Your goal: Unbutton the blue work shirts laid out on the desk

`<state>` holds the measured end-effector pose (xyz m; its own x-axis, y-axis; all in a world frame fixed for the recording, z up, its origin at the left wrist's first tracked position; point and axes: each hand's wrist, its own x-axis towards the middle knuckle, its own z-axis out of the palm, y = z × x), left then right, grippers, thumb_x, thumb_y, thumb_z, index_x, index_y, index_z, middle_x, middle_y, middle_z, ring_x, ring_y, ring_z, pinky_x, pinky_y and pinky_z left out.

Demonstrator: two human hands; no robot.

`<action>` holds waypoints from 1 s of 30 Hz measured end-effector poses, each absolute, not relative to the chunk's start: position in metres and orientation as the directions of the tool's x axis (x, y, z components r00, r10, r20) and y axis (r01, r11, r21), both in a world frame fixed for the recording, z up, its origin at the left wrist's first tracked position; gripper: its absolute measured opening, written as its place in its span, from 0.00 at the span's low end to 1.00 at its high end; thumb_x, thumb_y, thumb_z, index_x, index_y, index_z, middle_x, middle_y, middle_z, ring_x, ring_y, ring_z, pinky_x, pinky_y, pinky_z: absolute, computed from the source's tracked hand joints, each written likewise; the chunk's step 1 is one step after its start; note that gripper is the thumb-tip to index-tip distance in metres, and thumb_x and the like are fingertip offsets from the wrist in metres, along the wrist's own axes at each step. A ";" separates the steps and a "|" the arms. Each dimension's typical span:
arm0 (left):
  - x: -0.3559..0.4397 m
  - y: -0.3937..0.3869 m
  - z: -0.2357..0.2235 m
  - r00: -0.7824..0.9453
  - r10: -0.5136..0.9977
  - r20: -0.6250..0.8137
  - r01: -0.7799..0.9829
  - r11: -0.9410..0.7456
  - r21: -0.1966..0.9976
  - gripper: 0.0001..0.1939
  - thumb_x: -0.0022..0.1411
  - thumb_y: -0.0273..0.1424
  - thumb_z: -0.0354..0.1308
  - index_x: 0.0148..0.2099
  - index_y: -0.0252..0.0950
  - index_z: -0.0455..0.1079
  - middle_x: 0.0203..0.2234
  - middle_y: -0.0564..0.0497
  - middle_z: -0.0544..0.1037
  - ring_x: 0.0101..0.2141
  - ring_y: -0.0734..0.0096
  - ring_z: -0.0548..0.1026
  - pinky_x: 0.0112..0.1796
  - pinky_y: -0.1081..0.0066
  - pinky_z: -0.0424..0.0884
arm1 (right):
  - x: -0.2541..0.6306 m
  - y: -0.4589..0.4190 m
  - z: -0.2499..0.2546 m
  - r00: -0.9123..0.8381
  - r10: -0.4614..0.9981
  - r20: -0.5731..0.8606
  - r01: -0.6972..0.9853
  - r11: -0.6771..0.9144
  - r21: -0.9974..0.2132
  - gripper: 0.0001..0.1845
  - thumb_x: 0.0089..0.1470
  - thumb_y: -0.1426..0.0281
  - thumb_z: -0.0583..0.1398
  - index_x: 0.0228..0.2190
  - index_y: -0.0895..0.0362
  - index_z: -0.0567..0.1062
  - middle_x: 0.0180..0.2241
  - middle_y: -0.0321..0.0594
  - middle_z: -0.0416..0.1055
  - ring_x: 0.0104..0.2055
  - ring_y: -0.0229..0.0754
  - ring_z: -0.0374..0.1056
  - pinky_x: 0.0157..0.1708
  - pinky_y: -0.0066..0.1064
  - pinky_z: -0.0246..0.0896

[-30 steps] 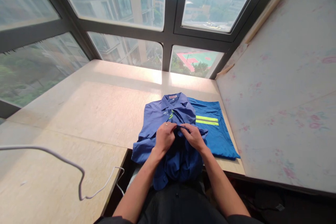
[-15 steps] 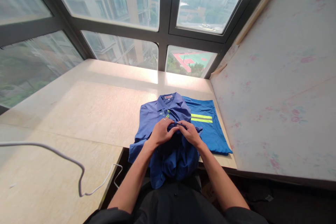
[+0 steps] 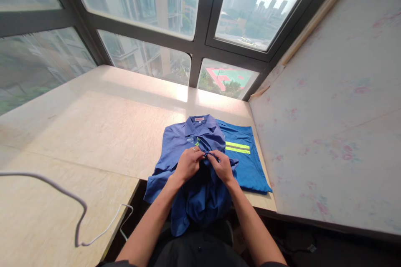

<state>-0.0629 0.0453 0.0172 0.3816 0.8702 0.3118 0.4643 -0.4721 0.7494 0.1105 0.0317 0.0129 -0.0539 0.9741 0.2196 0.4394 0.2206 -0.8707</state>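
Observation:
A blue work shirt (image 3: pixel 175 142) lies partly on the wooden ledge, its collar toward the window and its lower part hanging bunched over the front edge. My left hand (image 3: pixel 188 163) pinches the shirt's front, and a ring shows on one finger. Close beside it, my right hand (image 3: pixel 222 166) pinches the same edge of cloth with thumb and fingers. The fingertips of both hands almost meet; whether a button is between them I cannot tell. Under the shirt's right side rests a folded blue garment (image 3: pixel 242 167) with a yellow-green reflective stripe (image 3: pixel 238 147).
The pale wooden ledge (image 3: pixel 125 121) runs along the window (image 3: pixel 156 58) and turns toward me on the left. A white cable (image 3: pixel 62 194) crosses its left part and drops over the edge. A flower-patterned wall (image 3: pixel 328 112) closes off the right.
The view has tilted and shifted a little. My left fingers have turned more closed over the shirt's front, the thumb now tucked out of sight; both hands still grip the cloth.

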 end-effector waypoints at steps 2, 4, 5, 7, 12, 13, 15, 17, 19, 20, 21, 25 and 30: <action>-0.065 0.042 0.017 0.288 0.905 0.313 0.411 -0.412 0.813 0.14 0.62 0.20 0.50 0.38 0.36 0.77 0.31 0.49 0.75 0.34 0.69 0.71 0.38 0.70 0.66 | 0.117 0.035 0.008 0.085 0.976 0.201 0.469 0.139 -0.872 0.16 0.57 0.59 0.57 0.32 0.57 0.78 0.32 0.41 0.77 0.36 0.45 0.70 0.40 0.33 0.62; -0.071 0.039 0.016 0.138 0.946 0.294 0.337 -0.324 0.884 0.13 0.63 0.23 0.51 0.39 0.36 0.77 0.32 0.49 0.75 0.34 0.69 0.72 0.39 0.70 0.67 | 0.128 0.038 0.004 0.236 0.957 0.167 0.470 0.038 -0.882 0.18 0.55 0.57 0.57 0.32 0.58 0.78 0.32 0.42 0.77 0.36 0.47 0.70 0.41 0.35 0.63; -0.075 0.039 0.014 0.059 0.961 0.269 0.298 -0.274 0.914 0.12 0.64 0.26 0.51 0.39 0.36 0.77 0.33 0.49 0.76 0.35 0.69 0.73 0.40 0.69 0.68 | 0.135 0.039 0.001 0.289 0.946 0.145 0.457 -0.003 -0.890 0.18 0.54 0.56 0.58 0.32 0.58 0.79 0.32 0.43 0.77 0.36 0.48 0.70 0.41 0.36 0.63; -0.086 0.039 0.010 -0.091 0.977 0.191 0.206 -0.169 0.964 0.12 0.65 0.32 0.53 0.41 0.35 0.77 0.34 0.48 0.77 0.37 0.67 0.74 0.41 0.68 0.69 | 0.149 0.038 -0.002 0.339 0.935 0.106 0.407 -0.044 -0.912 0.19 0.51 0.56 0.59 0.33 0.59 0.79 0.33 0.44 0.78 0.37 0.48 0.70 0.42 0.37 0.63; -0.110 0.038 -0.004 -0.297 0.954 0.036 0.173 0.017 0.985 0.15 0.63 0.35 0.53 0.45 0.34 0.76 0.40 0.46 0.79 0.43 0.61 0.76 0.49 0.60 0.70 | 0.165 0.022 -0.005 0.351 0.936 0.037 0.303 -0.076 -0.950 0.19 0.49 0.58 0.61 0.37 0.59 0.79 0.37 0.44 0.78 0.40 0.48 0.71 0.44 0.37 0.64; -0.112 0.037 -0.006 -0.280 0.958 0.059 0.271 0.020 0.962 0.14 0.63 0.32 0.52 0.45 0.34 0.76 0.40 0.45 0.79 0.44 0.60 0.76 0.50 0.58 0.70 | 0.165 0.019 -0.005 0.341 0.940 0.029 0.313 -0.085 -0.946 0.20 0.49 0.58 0.61 0.38 0.59 0.79 0.38 0.44 0.78 0.40 0.48 0.71 0.43 0.37 0.64; -0.112 0.034 -0.006 -0.225 0.964 0.140 0.521 -0.003 0.854 0.16 0.60 0.26 0.52 0.45 0.36 0.77 0.43 0.43 0.78 0.47 0.55 0.74 0.52 0.54 0.69 | 0.162 0.016 -0.005 0.307 0.952 0.019 0.377 -0.103 -0.921 0.21 0.50 0.60 0.59 0.42 0.59 0.78 0.39 0.45 0.78 0.39 0.48 0.71 0.43 0.38 0.65; -0.109 0.031 -0.004 -0.155 0.962 0.223 0.722 -0.044 0.690 0.21 0.56 0.20 0.51 0.48 0.37 0.77 0.51 0.40 0.74 0.55 0.50 0.69 0.55 0.51 0.66 | 0.157 0.015 -0.005 0.279 0.960 0.039 0.486 -0.106 -0.867 0.22 0.50 0.64 0.57 0.44 0.59 0.77 0.39 0.45 0.77 0.40 0.48 0.71 0.44 0.40 0.65; -0.104 0.032 -0.001 -0.044 0.960 0.276 0.814 -0.125 0.567 0.26 0.54 0.16 0.50 0.52 0.38 0.76 0.58 0.40 0.68 0.62 0.48 0.61 0.57 0.51 0.64 | 0.150 0.017 -0.002 0.241 0.962 0.128 0.618 -0.050 -0.785 0.24 0.48 0.69 0.54 0.47 0.59 0.76 0.43 0.47 0.75 0.43 0.49 0.70 0.48 0.43 0.65; -0.100 0.033 0.001 0.032 0.958 0.286 0.825 -0.187 0.534 0.28 0.53 0.15 0.50 0.53 0.38 0.75 0.60 0.41 0.67 0.64 0.49 0.58 0.58 0.52 0.63 | 0.146 0.018 0.001 0.203 0.960 0.194 0.680 0.004 -0.733 0.27 0.47 0.72 0.53 0.49 0.59 0.75 0.46 0.48 0.74 0.47 0.50 0.69 0.51 0.45 0.64; -0.096 0.035 0.002 0.105 0.952 0.287 0.820 -0.246 0.516 0.28 0.53 0.15 0.50 0.54 0.37 0.74 0.60 0.42 0.67 0.65 0.51 0.57 0.58 0.53 0.63 | 0.140 0.019 0.005 0.144 0.955 0.259 0.733 0.073 -0.676 0.29 0.46 0.75 0.52 0.51 0.58 0.74 0.49 0.49 0.72 0.50 0.51 0.68 0.54 0.46 0.62; -0.078 0.046 0.003 0.225 0.950 0.216 0.779 -0.309 0.546 0.23 0.58 0.24 0.56 0.57 0.34 0.69 0.56 0.40 0.72 0.59 0.53 0.66 0.57 0.57 0.64 | 0.111 0.027 0.021 -0.194 0.918 0.345 0.800 0.352 -0.486 0.33 0.47 0.81 0.50 0.55 0.57 0.72 0.54 0.48 0.70 0.57 0.48 0.64 0.58 0.43 0.59; -0.063 0.063 -0.013 0.192 0.981 0.002 0.827 -0.163 0.539 0.24 0.60 0.26 0.59 0.58 0.31 0.65 0.49 0.35 0.76 0.52 0.50 0.73 0.50 0.57 0.69 | 0.078 0.045 0.020 -0.389 0.909 0.148 0.833 0.416 -0.365 0.20 0.54 0.76 0.56 0.48 0.55 0.76 0.46 0.48 0.76 0.49 0.51 0.70 0.51 0.41 0.63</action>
<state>-0.0634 0.0633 -0.0132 0.1921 0.9814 0.0016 0.8267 -0.1627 0.5386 0.0785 0.0454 0.0199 -0.3895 0.9091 0.1478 0.8330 0.4161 -0.3647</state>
